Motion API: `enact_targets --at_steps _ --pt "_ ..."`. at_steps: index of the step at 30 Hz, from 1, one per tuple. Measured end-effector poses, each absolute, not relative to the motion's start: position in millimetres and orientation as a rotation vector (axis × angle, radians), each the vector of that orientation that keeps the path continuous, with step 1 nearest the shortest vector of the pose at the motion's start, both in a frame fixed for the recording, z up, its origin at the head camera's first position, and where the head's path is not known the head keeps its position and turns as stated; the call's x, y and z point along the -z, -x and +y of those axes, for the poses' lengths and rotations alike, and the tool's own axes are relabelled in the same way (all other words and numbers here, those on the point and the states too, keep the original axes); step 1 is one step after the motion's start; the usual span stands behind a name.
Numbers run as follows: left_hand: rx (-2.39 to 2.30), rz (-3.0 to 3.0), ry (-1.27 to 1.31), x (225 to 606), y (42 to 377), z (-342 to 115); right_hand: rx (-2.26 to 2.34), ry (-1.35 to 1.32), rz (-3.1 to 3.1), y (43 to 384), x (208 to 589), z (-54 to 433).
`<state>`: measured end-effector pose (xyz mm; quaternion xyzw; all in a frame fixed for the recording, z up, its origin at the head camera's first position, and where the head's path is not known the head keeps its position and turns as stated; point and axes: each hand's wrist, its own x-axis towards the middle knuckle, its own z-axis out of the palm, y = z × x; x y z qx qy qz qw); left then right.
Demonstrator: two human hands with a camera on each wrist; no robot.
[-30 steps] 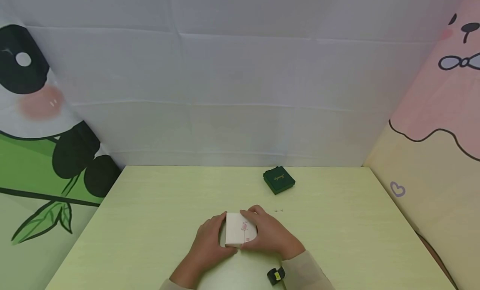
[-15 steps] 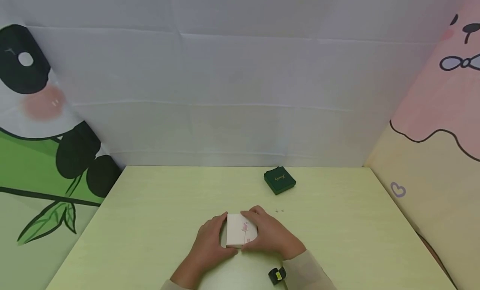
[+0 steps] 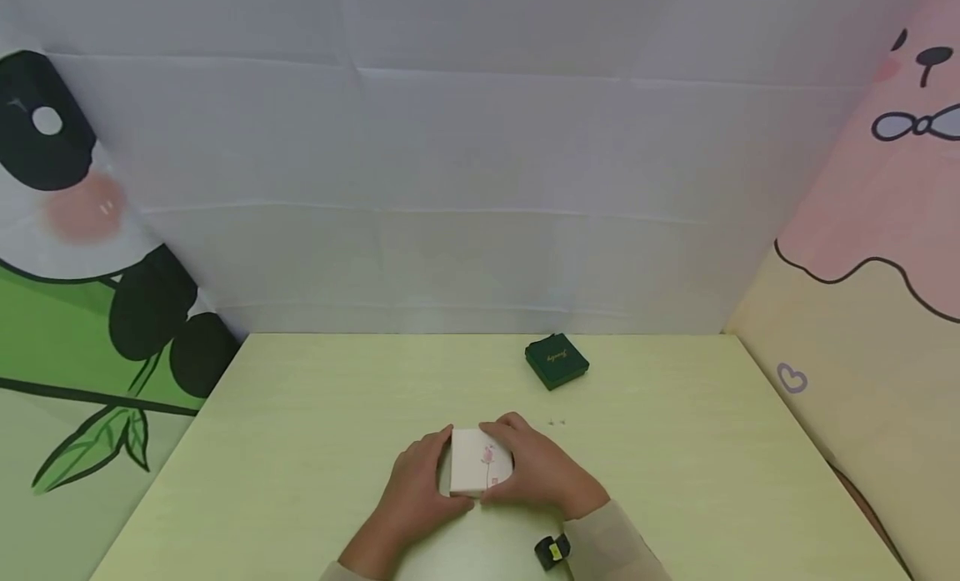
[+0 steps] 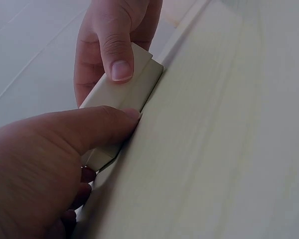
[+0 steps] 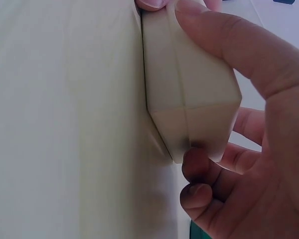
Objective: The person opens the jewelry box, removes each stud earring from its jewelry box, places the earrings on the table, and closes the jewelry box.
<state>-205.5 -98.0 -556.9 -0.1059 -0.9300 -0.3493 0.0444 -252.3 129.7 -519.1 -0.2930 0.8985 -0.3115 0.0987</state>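
Note:
A small white lidded box with a pink flower printed on its top sits on the table between both hands. My left hand holds its left end, the thumb low on the near side in the left wrist view, close to the table. From the right, my right hand grips the box, its thumb pressing the upper part of the near side and its fingers round the far side and end. A seam runs along the box wall in the right wrist view. The inside of the box is hidden.
A dark green box with gold lettering lies near the table's back edge. Two tiny items, too small to identify, lie beyond my right hand. A black band with a yellow-marked device is at my right wrist.

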Motion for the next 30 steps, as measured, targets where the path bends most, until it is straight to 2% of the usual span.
enact_targets --at_steps 30 --pt "1.092 -2.858 0.308 560.3 209.7 -97.9 0.955 0.86 2.65 255.6 526.4 132.9"
